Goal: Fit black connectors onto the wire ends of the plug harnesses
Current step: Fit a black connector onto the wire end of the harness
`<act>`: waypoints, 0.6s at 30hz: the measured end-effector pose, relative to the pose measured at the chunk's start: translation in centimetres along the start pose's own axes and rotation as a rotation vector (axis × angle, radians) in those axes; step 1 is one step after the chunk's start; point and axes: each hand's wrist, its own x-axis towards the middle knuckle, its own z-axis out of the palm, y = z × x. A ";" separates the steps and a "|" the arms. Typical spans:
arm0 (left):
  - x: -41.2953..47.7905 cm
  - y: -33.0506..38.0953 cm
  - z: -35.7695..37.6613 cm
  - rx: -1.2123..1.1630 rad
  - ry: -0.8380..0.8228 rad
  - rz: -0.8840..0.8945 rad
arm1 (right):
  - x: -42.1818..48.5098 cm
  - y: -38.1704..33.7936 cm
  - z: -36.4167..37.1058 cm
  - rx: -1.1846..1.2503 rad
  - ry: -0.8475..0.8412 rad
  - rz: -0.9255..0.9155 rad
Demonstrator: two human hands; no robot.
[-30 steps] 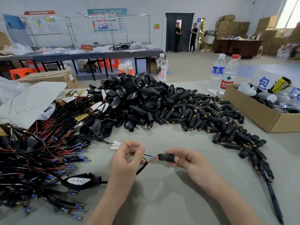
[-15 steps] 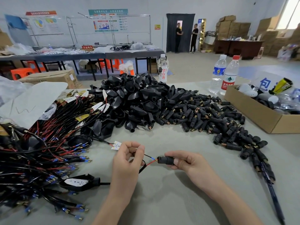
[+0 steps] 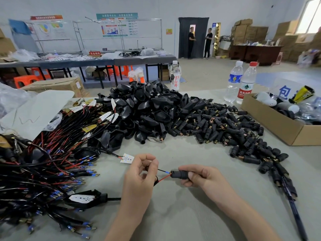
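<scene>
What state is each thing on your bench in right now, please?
Left hand: pinching the black wire.
Right hand: gripping the connector.
Connector: held level, wire ends at its mouth.
Bottles: upright, capped.
Box: open.

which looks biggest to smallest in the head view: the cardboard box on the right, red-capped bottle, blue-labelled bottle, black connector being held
1. cardboard box
2. red-capped bottle and blue-labelled bottle, too alike to rank
3. black connector, smallest even though nearest the camera
</scene>
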 end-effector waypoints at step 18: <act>-0.3 -0.7 0.0 0.320 -0.021 0.248 | 0.2 0.3 0.4 0.444 -0.049 0.142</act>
